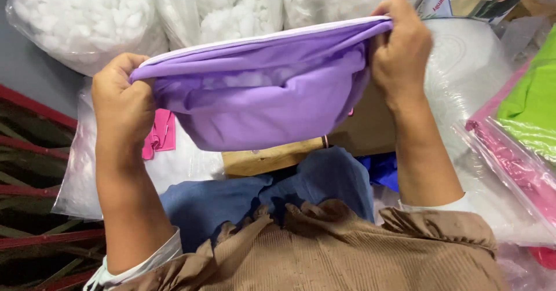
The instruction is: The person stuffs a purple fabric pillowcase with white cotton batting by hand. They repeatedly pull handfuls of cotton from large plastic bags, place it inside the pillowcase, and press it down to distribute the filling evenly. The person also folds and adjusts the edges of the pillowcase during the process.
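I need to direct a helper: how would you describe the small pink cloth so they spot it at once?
Start at the purple cover stretched between both hands. Look just below the left hand: the pink cloth lies on a clear bag of white stuffing. It is the only bright pink scrap there, small and crumpled.

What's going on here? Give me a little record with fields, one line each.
Left hand: left hand grips the left end of the purple cover
Right hand: right hand grips its right end
Cover: held up, stretched open, white edge on top, white stuffing showing through
Behind: clear bags of white stuffing
Below: wooden block, blue cloth
Right side: green cloth in clear wrap
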